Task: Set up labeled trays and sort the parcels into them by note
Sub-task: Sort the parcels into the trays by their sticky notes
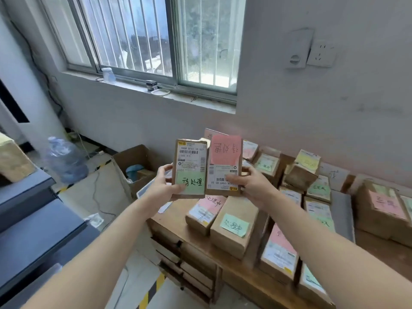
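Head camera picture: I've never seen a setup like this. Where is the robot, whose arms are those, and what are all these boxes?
There is no machine here. A person wears one wide-angle camera on the head, looking forward and down, so the two bare arms coming in from below are their own. The left hand holds a parcel with a green note. The right hand holds a parcel with a pink note, whose handwriting reads upside down. The two are held up side by side above a wooden table. On it lie many more brown parcels bearing pink, green or yellow notes. On the floor to the left are an open cardboard box and a big water bottle.
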The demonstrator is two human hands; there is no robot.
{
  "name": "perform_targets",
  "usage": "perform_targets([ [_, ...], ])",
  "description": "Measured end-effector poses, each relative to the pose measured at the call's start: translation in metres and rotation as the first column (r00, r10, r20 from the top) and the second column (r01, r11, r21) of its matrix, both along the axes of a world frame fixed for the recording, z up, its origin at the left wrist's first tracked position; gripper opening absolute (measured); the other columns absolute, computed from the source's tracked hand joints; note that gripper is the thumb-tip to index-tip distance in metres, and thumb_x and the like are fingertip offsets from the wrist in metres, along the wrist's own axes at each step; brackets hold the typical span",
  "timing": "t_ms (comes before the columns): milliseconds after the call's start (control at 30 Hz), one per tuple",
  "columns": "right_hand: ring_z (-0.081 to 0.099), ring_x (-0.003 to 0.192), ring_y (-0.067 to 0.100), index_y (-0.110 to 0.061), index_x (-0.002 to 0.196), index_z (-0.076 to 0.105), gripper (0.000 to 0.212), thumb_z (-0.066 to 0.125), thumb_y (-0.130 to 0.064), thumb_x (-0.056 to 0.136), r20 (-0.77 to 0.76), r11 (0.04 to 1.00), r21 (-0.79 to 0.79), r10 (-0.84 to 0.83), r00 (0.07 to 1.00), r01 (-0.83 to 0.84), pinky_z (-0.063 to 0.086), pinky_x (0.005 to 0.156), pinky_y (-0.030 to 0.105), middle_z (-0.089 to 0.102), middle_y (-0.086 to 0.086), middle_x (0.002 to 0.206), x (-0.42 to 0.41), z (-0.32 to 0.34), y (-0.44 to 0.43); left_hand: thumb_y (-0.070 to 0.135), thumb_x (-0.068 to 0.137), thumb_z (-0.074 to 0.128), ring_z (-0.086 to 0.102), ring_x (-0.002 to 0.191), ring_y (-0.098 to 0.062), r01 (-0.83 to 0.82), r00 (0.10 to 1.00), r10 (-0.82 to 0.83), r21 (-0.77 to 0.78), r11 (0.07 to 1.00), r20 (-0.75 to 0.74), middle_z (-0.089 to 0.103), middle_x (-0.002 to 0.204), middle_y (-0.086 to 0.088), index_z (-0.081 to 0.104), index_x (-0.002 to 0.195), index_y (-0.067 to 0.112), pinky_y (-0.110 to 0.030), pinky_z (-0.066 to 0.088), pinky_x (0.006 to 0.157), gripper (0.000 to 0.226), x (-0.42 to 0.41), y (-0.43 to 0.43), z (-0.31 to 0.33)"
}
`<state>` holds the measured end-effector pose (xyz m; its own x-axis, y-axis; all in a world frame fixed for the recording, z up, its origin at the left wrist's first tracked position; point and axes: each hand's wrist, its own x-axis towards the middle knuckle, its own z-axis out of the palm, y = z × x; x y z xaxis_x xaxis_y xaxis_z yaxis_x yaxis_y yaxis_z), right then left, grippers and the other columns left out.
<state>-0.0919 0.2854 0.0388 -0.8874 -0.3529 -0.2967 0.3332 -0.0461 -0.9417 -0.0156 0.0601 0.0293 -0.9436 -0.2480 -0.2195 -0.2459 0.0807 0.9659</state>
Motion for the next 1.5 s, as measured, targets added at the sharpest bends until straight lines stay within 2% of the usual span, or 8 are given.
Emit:
perform_targets([
  [133, 0.069, 0.092, 0.03, -0.009, 0.121, 0.042, 0.052, 0.071, -0.002, 0.079, 0.04, 0.999, 0.011, -0.045, 0.998, 0.044, 0.055, 0.086, 0.046, 0.069, 0.016, 0.105, -0.011, -0.013, -0.064, 0.005, 0.085, 0.065, 0.063, 0.098, -0.02, 0.044, 0.997, -0.041, -0.039, 0.998, 0.06, 0.058, 0.108, -0.004, 0.028, 0.136, 0.026, -0.036, 0.057, 0.078, 0.067, -0.023, -0.072, -0.008],
  [300, 0.069, 0.091, 0.028, -0.002, 0.121, 0.046, 0.045, 0.069, -0.005, 0.082, 0.075, 0.985, 0.076, -0.162, 0.984, 0.157, 0.057, 0.078, 0.04, 0.068, 0.015, 0.106, -0.037, -0.025, -0.104, 0.006, 0.086, 0.065, 0.062, 0.102, -0.023, 0.086, 0.989, -0.083, -0.013, 0.996, 0.119, 0.06, 0.11, -0.007, 0.029, 0.138, 0.024, -0.043, 0.055, 0.085, 0.065, -0.058, -0.119, -0.027],
  [667, 0.066, 0.074, 0.016, 0.0, 0.116, 0.056, 0.03, 0.064, -0.011, 0.089, 0.14, 0.945, 0.236, -0.264, 0.954, 0.227, 0.049, 0.053, 0.027, 0.069, 0.009, 0.098, -0.148, -0.052, -0.149, 0.004, 0.088, 0.061, 0.06, 0.098, -0.021, 0.119, 0.969, -0.096, -0.09, 0.989, 0.227, 0.058, 0.104, -0.001, 0.026, 0.137, 0.024, -0.029, 0.055, 0.066, 0.063, -0.148, -0.17, -0.054],
  [933, 0.067, 0.077, 0.021, 0.002, 0.118, 0.053, 0.03, 0.06, -0.012, 0.092, 0.251, 0.897, 0.353, -0.363, 0.897, 0.264, 0.054, 0.059, 0.032, 0.068, 0.014, 0.105, -0.215, -0.088, -0.169, 0.003, 0.09, 0.058, 0.061, 0.094, -0.018, 0.242, 0.927, -0.217, -0.046, 0.969, 0.304, 0.057, 0.103, 0.0, 0.026, 0.138, 0.021, -0.042, 0.055, 0.084, 0.06, -0.21, -0.177, -0.084],
  [1233, 0.055, 0.117, 0.032, -0.002, 0.127, 0.051, 0.053, 0.064, -0.029, 0.083, 0.261, 0.816, 0.475, -0.489, 0.832, 0.33, 0.045, 0.099, 0.048, 0.056, 0.013, 0.131, -0.305, -0.198, -0.158, 0.006, 0.092, 0.056, 0.063, 0.101, -0.026, 0.382, 0.842, -0.354, 0.014, 0.924, 0.408, 0.06, 0.102, -0.002, 0.028, 0.137, 0.021, -0.044, 0.054, 0.086, 0.056, -0.262, -0.184, -0.108],
  [1333, 0.054, 0.117, 0.032, -0.001, 0.126, 0.052, 0.049, 0.061, -0.027, 0.086, 0.264, 0.778, 0.517, -0.542, 0.798, 0.357, 0.044, 0.1, 0.047, 0.056, 0.011, 0.13, -0.32, -0.208, -0.159, 0.006, 0.092, 0.056, 0.063, 0.1, -0.026, 0.42, 0.818, -0.388, 0.021, 0.907, 0.424, 0.06, 0.1, -0.001, 0.028, 0.137, 0.02, -0.044, 0.053, 0.086, 0.054, -0.274, -0.186, -0.113],
  [1433, 0.06, 0.107, 0.027, 0.0, 0.111, 0.058, 0.023, 0.049, -0.007, 0.092, 0.251, 0.749, 0.536, -0.582, 0.773, 0.39, 0.048, 0.089, 0.03, 0.063, 0.008, 0.117, -0.311, -0.174, -0.174, 0.005, 0.092, 0.056, 0.063, 0.099, -0.027, 0.454, 0.797, -0.417, 0.023, 0.891, 0.436, 0.058, 0.099, -0.001, 0.028, 0.138, 0.02, -0.045, 0.053, 0.086, 0.055, -0.283, -0.188, -0.117],
  [1500, 0.061, 0.102, 0.027, -0.002, 0.109, 0.058, 0.023, 0.043, -0.001, 0.091, 0.232, 0.726, 0.552, -0.607, 0.76, 0.412, 0.05, 0.088, 0.031, 0.064, 0.01, 0.116, -0.31, -0.169, -0.177, 0.006, 0.092, 0.056, 0.063, 0.099, -0.027, 0.479, 0.776, -0.439, 0.03, 0.877, 0.452, 0.058, 0.1, -0.001, 0.028, 0.139, 0.02, -0.045, 0.054, 0.086, 0.056, -0.287, -0.19, -0.119],
])
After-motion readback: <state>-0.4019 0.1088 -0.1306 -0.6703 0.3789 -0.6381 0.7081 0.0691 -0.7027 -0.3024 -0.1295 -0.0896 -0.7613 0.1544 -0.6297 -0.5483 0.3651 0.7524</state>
